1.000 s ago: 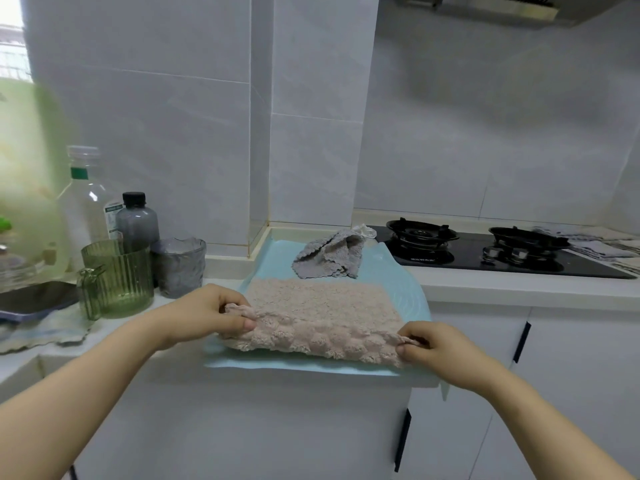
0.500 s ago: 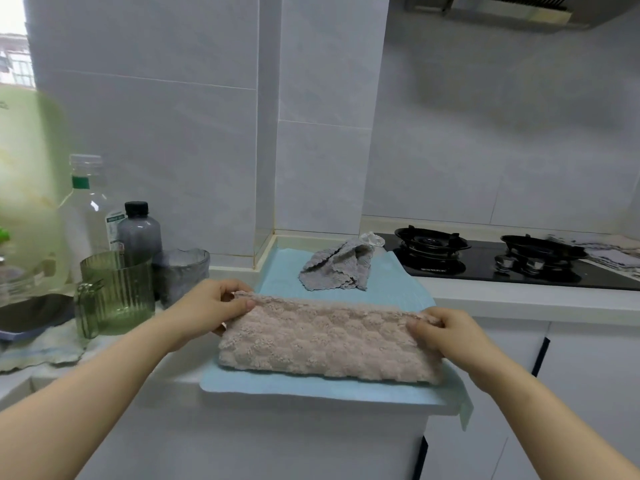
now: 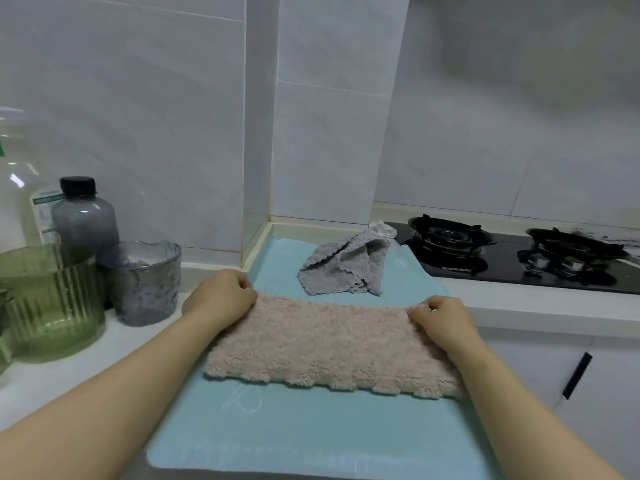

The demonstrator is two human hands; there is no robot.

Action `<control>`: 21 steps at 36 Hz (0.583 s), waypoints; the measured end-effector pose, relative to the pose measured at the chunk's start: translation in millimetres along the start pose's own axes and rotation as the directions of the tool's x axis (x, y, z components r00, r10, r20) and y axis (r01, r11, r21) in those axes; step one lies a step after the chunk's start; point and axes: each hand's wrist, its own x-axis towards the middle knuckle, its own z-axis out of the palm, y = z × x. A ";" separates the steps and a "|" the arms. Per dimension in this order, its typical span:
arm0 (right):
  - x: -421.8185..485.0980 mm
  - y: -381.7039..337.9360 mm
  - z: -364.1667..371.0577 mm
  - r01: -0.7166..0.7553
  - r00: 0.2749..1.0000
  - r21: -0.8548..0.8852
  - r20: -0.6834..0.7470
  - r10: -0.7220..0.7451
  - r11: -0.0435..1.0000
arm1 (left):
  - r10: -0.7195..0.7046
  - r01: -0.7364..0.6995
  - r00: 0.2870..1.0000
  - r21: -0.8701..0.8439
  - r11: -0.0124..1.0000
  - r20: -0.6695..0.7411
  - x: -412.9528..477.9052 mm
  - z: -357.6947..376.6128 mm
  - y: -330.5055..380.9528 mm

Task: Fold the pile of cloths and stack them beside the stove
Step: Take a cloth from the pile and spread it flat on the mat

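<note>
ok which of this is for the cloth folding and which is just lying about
Job: fluffy beige cloth, gripped by left hand and right hand; crumpled grey cloth; light blue mat; black gas stove.
Lying about: green ribbed glass jug; grey textured glass cup; dark grey black-capped bottle; large clear plastic bottle.

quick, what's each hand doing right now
Left hand: pinches the far left corner of the beige cloth.
Right hand: pinches its far right corner.

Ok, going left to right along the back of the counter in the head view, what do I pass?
green ribbed glass → grey textured tumbler → crumpled grey cloth → left stove burner → right stove burner
</note>
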 end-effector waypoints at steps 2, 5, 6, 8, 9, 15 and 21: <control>1.8 5.3 4.3 0.019 0.999 -0.056 -0.027 -0.020 0.998 | 0.027 -0.026 0.999 0.079 0.997 -0.018 1.3 4.6 -2.3; 1.3 11.0 7.7 0.063 0.995 -0.178 -0.059 -0.075 0.982 | 0.064 -0.055 0.996 0.126 0.991 -0.067 -1.1 11.6 -7.7; 0.9 11.1 7.9 0.079 0.993 -0.219 -0.064 -0.095 0.973 | 0.073 -0.063 0.995 0.131 0.989 -0.072 -1.3 12.8 -9.1; 1.0 10.3 7.6 0.101 0.989 -0.279 -0.074 -0.126 0.955 | 0.089 -0.077 0.993 0.136 0.988 -0.079 -1.5 13.3 -10.2; 2.4 10.8 7.8 0.112 0.988 -0.297 -0.073 -0.140 0.948 | 0.095 -0.083 0.992 0.143 0.986 -0.086 -2.0 13.3 -10.2; 7.2 14.1 9.1 0.193 0.978 -0.264 -0.032 -0.208 0.945 | 0.101 -0.084 0.991 0.183 0.980 -0.089 -3.6 13.6 -9.6; 9.7 14.8 8.4 0.189 0.980 -0.238 -0.022 -0.199 0.953 | 0.088 -0.080 0.995 0.157 0.984 -0.041 -4.2 9.6 -8.4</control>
